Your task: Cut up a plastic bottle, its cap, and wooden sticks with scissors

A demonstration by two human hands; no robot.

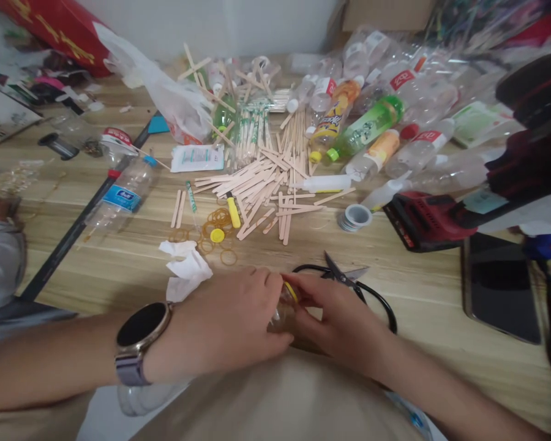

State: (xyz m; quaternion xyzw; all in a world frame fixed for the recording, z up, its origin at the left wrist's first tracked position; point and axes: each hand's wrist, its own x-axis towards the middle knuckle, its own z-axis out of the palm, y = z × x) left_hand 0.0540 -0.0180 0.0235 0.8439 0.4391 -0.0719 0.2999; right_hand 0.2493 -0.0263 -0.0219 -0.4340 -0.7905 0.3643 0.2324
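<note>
A clear plastic bottle (pixel 279 315) is held low at the table's front edge, its far end showing below my left wrist. My left hand (pixel 232 318) is closed round it near the neck. From the other side, the fingers of my right hand (pixel 335 315) are closed at the neck, by a yellow ring (pixel 291 290). The fingers hide most of that spot. Black-handled scissors (pixel 342 272) lie open just beyond my right hand. Crumpled white tissue (pixel 186 269) is beside my left hand, with a yellow cap (pixel 217 235) and rubber bands (pixel 220 217) farther back.
Wooden sticks (pixel 266 177) are heaped mid-table. Many empty bottles (pixel 371 122) crowd the back right. A red-and-black power tool (pixel 436 220) and a phone (pixel 500 285) are at the right. One bottle (pixel 123 193) lies left, near a long dark bar (pixel 78 229). Another person's sleeve (pixel 0 263) shows far left.
</note>
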